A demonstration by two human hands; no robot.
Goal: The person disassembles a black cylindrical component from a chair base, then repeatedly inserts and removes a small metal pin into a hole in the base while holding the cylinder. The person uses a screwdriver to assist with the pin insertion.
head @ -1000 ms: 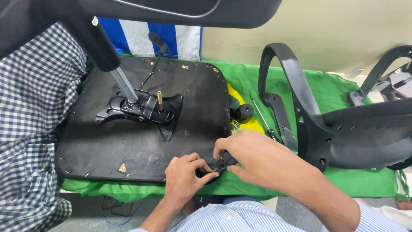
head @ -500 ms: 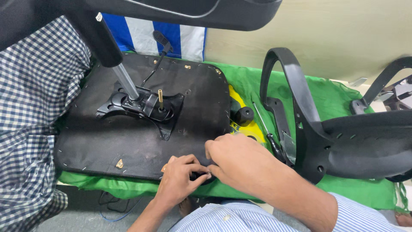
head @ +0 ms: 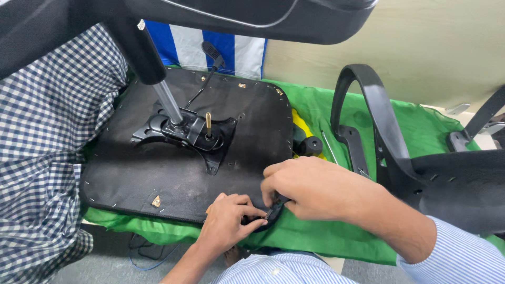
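Black seat base (head: 158, 173), one, near edge pinched by both hands: left hand (head: 229, 221) fingers curled, right hand (head: 310, 189) fingertips pressed together beside them.

Setting: furniture assembly or repair workshop.
An upturned office-chair seat (head: 173, 158) with its metal mechanism (head: 184, 129) is laid on a green cloth (head: 336, 110); a detached armrest (head: 368, 121) and chair back (head: 463, 184) are seen alongside.

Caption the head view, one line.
Both hands work at the near edge of an upturned office chair seat on green cloth.
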